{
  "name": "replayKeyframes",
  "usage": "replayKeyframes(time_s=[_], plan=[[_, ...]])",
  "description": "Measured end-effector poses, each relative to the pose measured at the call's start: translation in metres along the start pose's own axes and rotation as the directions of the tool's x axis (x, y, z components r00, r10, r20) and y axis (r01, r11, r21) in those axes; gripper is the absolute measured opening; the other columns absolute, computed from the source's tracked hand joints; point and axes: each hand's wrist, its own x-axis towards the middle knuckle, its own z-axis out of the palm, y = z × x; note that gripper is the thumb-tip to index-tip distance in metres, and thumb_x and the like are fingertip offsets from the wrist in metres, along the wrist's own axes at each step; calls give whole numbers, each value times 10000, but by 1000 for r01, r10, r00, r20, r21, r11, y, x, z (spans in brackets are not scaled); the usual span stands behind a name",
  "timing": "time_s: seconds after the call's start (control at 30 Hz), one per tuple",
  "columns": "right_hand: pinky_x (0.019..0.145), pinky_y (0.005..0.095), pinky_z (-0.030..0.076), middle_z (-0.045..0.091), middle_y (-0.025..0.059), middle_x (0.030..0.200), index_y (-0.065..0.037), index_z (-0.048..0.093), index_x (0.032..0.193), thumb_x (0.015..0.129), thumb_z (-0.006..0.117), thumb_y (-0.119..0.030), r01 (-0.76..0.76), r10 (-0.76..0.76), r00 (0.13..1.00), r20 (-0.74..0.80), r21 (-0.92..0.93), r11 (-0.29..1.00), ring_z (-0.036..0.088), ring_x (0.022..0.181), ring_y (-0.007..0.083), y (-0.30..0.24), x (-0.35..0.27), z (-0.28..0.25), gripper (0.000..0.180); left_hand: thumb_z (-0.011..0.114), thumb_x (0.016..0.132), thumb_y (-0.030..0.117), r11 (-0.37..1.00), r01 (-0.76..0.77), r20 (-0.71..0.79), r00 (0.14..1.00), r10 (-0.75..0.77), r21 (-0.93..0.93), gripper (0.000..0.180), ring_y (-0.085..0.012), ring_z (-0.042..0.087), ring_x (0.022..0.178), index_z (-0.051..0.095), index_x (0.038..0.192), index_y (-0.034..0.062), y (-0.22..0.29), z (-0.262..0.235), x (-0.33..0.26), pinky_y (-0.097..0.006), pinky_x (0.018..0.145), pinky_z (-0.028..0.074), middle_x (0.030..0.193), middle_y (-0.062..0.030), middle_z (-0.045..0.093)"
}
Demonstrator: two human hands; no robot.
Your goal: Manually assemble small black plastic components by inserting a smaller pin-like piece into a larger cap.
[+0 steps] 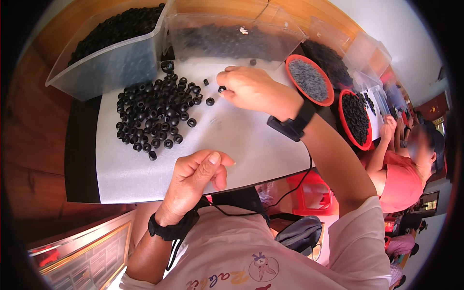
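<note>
My right hand (256, 89) reaches over the white work sheet (232, 137), its fingers pinching a small black bead-like part (222, 89). Left of it lies a loose pile of round black parts with holes (154, 111). A single black part (210, 101) and a smaller black piece (206, 82) lie between the pile and that hand. Nearer to me, my left hand (198, 176) hovers above the sheet's front edge. Its thumb presses on the curled index finger; whatever may be between them is hidden.
Clear plastic bins of black parts stand at the back left (111, 67) and back middle (227, 41). To the right sit a red bowl of greyish small pieces (332, 96) and a red bowl of black pieces (369, 137). Another person in red (403, 186) sits at the right.
</note>
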Motion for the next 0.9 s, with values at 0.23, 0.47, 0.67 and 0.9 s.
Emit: replayKeyframes(time_s=[0.23,0.47,0.67,0.9], plan=[[584,281,445,593,68,733,-1,617,1001,866,660,-113,9,1,1000,-14,656,755,534,616,150,-48,-64,-22,181,408,1019,334,980,-41,-37,999,34,-196,405,-125,552,717,566,1113,-27,1,-2,4,-257,686,453,765,-66,587],[502,343,474,613,37,724,-100,622,959,861,622,-142,182,25,925,-380,498,848,618,620,247,-91,-90,17,106,419,1013,354,970,-64,-23,998,60,-236,404,-142,559,736,565,1076,-17,-2,-1,6,-273,701,459,791,-62,584],[554,315,490,594,84,769,-55,610,1164,844,652,-35,166,-50,936,-348,310,936,637,652,237,-84,-94,15,323,460,1000,343,967,-63,-14,998,61,-248,361,-128,548,700,569,1045,2,-2,0,6,-258,668,445,771,-41,574],[608,269,454,579,63,821,-47,557,1233,844,667,-60,205,-75,966,-249,553,807,543,664,165,-67,-96,2,404,548,966,275,958,-83,-3,996,86,-276,278,-119,538,665,569,1020,2,-2,-2,4,-253,655,441,725,-27,567]])
